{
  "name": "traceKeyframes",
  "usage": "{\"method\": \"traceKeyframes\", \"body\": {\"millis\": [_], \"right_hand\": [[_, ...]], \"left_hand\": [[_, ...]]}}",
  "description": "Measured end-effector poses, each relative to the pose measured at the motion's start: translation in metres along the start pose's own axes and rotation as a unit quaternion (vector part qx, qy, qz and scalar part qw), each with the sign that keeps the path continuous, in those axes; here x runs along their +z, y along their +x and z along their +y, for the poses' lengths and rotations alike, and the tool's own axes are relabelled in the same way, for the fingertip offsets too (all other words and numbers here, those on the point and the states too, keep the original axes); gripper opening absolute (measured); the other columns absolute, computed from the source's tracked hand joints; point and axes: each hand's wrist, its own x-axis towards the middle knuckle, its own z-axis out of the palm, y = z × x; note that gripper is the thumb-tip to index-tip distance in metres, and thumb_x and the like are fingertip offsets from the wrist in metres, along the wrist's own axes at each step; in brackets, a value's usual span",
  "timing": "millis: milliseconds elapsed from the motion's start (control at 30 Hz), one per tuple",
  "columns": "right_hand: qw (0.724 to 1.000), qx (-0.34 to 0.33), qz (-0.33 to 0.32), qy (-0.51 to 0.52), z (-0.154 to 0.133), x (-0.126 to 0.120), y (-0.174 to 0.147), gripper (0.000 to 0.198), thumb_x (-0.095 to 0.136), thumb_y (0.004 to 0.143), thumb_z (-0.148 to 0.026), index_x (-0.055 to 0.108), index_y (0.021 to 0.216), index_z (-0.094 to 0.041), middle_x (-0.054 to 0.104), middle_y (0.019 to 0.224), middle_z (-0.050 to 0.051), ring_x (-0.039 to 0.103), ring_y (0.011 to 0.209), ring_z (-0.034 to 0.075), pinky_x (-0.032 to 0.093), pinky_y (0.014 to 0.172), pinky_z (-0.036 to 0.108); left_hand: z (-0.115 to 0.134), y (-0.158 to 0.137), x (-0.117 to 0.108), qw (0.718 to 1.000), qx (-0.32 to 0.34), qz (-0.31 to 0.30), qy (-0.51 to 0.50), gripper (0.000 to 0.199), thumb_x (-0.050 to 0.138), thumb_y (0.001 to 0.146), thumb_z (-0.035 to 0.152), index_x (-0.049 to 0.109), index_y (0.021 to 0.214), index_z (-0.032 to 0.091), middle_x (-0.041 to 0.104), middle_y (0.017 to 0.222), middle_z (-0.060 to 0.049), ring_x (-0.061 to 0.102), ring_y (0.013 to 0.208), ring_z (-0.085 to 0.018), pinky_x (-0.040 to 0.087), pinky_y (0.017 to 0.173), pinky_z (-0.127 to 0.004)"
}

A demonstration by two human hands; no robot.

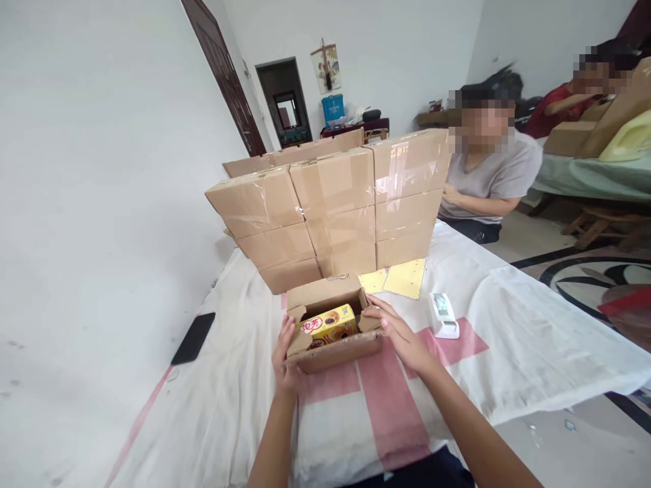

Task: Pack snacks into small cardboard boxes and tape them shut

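Observation:
A small open cardboard box (336, 351) sits on the white and pink cloth in front of me, its flaps up. Inside it lies a yellow snack packet (330, 323) with a red and white logo. My left hand (283, 359) grips the box's left side, fingers over the left flap. Fingers of my right hand (399, 333) rest on the right flap and the box's right edge.
A wall of sealed, taped cardboard boxes (336, 203) stands behind the open box. Yellow sheets (401, 278) and a white tape dispenser (442, 315) lie to the right. A black phone (193, 337) lies left. Two other people sit at the back right.

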Motion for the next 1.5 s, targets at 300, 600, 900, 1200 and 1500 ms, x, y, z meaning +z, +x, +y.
{"method": "traceKeyframes", "body": {"millis": [300, 600, 900, 1200, 1500], "right_hand": [[0.998, -0.048, 0.009, -0.030, 0.020, 0.005, 0.016, 0.043, 0.049, 0.103, -0.047, 0.053, 0.143, -0.032, 0.038, 0.162, 0.006, 0.031, 0.152, 0.027, 0.028, 0.126, 0.054], [0.980, -0.070, -0.031, -0.183, 0.006, -0.009, 0.048, 0.036, 0.050, 0.100, -0.045, 0.063, 0.125, -0.022, 0.041, 0.156, 0.015, 0.040, 0.143, 0.036, 0.042, 0.112, 0.057], [0.997, -0.032, -0.044, 0.055, 0.027, 0.009, 0.044, 0.072, 0.046, 0.096, -0.069, 0.034, 0.158, -0.034, 0.021, 0.170, 0.005, 0.015, 0.158, 0.032, 0.020, 0.128, 0.054], [0.979, -0.014, 0.000, 0.205, 0.036, 0.021, 0.043, 0.073, 0.062, 0.091, -0.061, 0.036, 0.156, -0.039, 0.030, 0.166, 0.001, 0.024, 0.156, 0.031, 0.027, 0.127, 0.047], [0.991, -0.010, 0.009, 0.135, 0.032, 0.016, 0.040, 0.070, 0.057, 0.094, -0.060, 0.037, 0.157, -0.035, 0.031, 0.164, 0.003, 0.023, 0.156, 0.032, 0.025, 0.127, 0.048]], "left_hand": [[0.015, -0.001, 0.024, 0.979, -0.053, 0.149, -0.129, 0.066, 0.069, 0.090, 0.042, 0.047, 0.151, 0.029, 0.061, 0.144, -0.011, 0.048, 0.142, -0.031, 0.038, 0.119, -0.052], [0.008, -0.003, 0.026, 0.978, -0.039, 0.173, -0.106, 0.060, 0.068, 0.087, 0.046, 0.058, 0.143, 0.026, 0.064, 0.141, -0.011, 0.049, 0.141, -0.034, 0.038, 0.118, -0.055], [0.014, -0.001, 0.025, 0.988, -0.052, 0.136, -0.058, 0.059, 0.061, 0.088, 0.056, 0.063, 0.137, 0.023, 0.048, 0.157, -0.011, 0.032, 0.151, -0.037, 0.027, 0.124, -0.055], [0.016, 0.000, 0.019, 0.996, -0.037, 0.077, -0.034, 0.055, 0.056, 0.093, 0.057, 0.062, 0.138, 0.027, 0.031, 0.167, -0.008, 0.019, 0.156, -0.036, 0.016, 0.127, -0.058], [0.011, 0.003, 0.013, 0.997, -0.011, 0.079, 0.000, 0.067, 0.056, 0.090, 0.062, 0.053, 0.145, 0.024, 0.048, 0.153, -0.013, 0.040, 0.145, -0.036, 0.031, 0.120, -0.053]]}}
